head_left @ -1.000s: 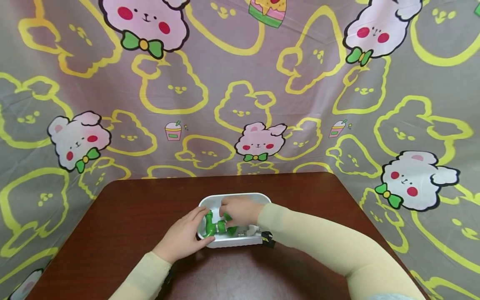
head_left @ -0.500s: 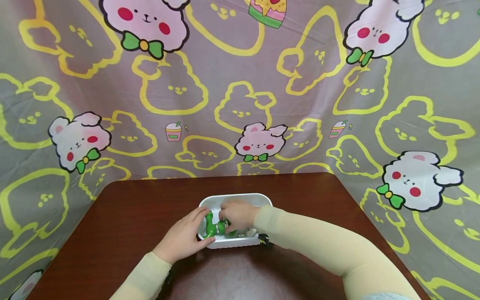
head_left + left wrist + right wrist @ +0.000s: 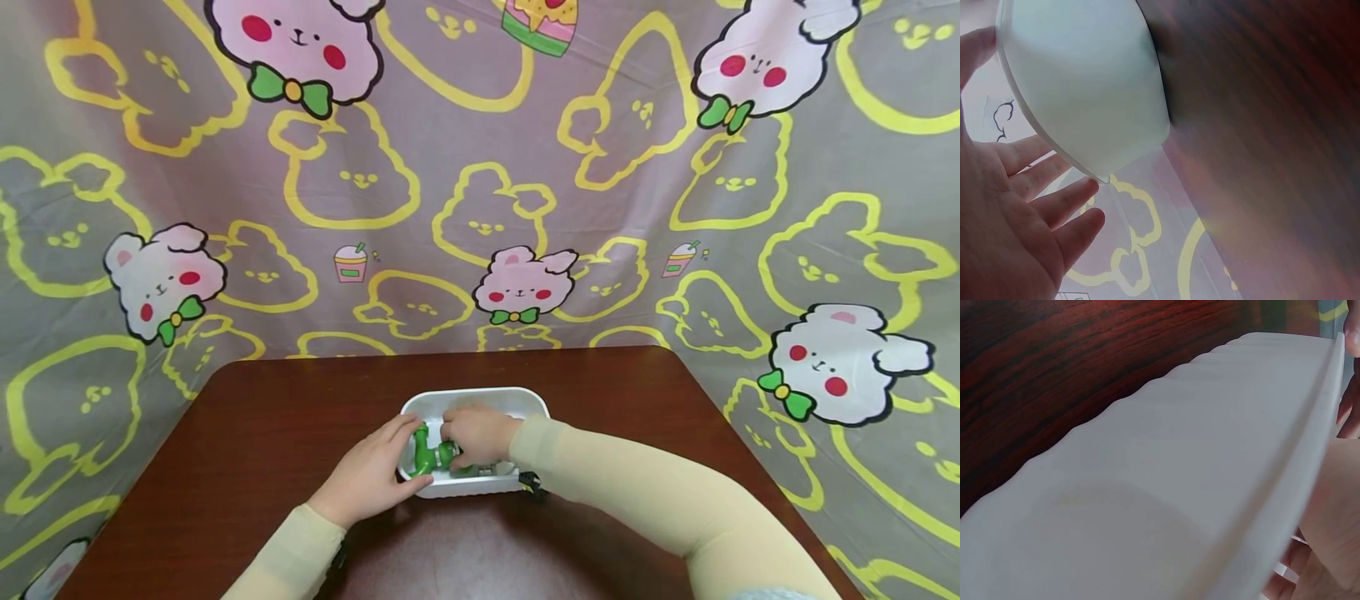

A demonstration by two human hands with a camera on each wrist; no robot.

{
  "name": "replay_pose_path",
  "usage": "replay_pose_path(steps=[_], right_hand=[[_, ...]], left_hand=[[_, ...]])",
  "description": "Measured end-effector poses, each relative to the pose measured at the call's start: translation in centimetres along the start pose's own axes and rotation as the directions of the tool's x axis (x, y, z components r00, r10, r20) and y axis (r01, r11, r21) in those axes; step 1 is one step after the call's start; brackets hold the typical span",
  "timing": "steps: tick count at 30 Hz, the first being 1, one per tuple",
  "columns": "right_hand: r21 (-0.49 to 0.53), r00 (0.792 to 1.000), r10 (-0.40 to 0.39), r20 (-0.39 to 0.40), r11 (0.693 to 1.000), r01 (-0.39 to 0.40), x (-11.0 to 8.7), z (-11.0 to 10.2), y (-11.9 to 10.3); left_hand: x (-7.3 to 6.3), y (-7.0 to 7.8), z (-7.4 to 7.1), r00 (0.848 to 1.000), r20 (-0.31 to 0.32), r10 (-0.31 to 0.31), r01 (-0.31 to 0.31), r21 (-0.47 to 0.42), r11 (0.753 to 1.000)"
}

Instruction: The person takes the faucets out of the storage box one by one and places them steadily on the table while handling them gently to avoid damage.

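Observation:
A white oval tub (image 3: 525, 402) stands on the table with green T-shaped pipe fittings (image 3: 423, 457) inside it. My left hand (image 3: 367, 473) spans the tub's left end, thumb on the near rim and fairly straight fingers on the far one. In the left wrist view, the left fingers (image 3: 1069, 199) touch the rim from outside. My right hand (image 3: 480, 435) reaches into the tub, fingers bent down around a green fitting at the right end of the T-piece. That hand covers most of what it grips. In the right wrist view, the tub's wall (image 3: 1166, 437) hides much of the right hand.
Small grey and metal parts (image 3: 487, 469) lie in the tub right of the fittings. A black item (image 3: 531, 482) shows at the near right corner, beneath the right sleeve. The dark brown table (image 3: 300, 408) is bordered by a patterned cloth (image 3: 480, 183) behind and at both sides.
My right fingers have settled lower over the green fitting, covering more of it and of the grey part. The left hand stays on the rim. The head view has shifted slightly.

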State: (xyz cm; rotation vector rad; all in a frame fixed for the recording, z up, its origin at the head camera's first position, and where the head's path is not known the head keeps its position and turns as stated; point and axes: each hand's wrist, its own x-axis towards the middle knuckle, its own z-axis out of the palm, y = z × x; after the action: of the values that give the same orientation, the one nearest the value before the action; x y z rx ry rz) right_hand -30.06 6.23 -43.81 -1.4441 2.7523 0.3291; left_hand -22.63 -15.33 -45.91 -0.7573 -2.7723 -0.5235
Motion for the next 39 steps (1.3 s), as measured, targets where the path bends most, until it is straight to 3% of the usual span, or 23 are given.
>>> replay_pose_path(steps=[7, 23, 39], right_hand=[[0.006, 1.0, -0.004, -0.018, 1.0, 0.004, -0.3, 0.0, 0.1], [0.184, 0.998, 0.055, 0.009, 0.981, -0.056, -0.7, -1.0, 0.9], [0.304, 0.997, 0.042, -0.068, 0.952, -0.019, -0.8, -1.2, 1.7]], left_hand=[[0.0, 0.1, 0.1, 1.0, -0.001, 0.006, -0.006, 0.014, 1.0], [-0.1, 0.0, 0.2, 1.0, -0.025, 0.019, -0.018, 0.015, 1.0], [-0.1, -0.3, 0.5, 0.999, -0.031, 0.029, -0.028, 0.047, 0.998]])
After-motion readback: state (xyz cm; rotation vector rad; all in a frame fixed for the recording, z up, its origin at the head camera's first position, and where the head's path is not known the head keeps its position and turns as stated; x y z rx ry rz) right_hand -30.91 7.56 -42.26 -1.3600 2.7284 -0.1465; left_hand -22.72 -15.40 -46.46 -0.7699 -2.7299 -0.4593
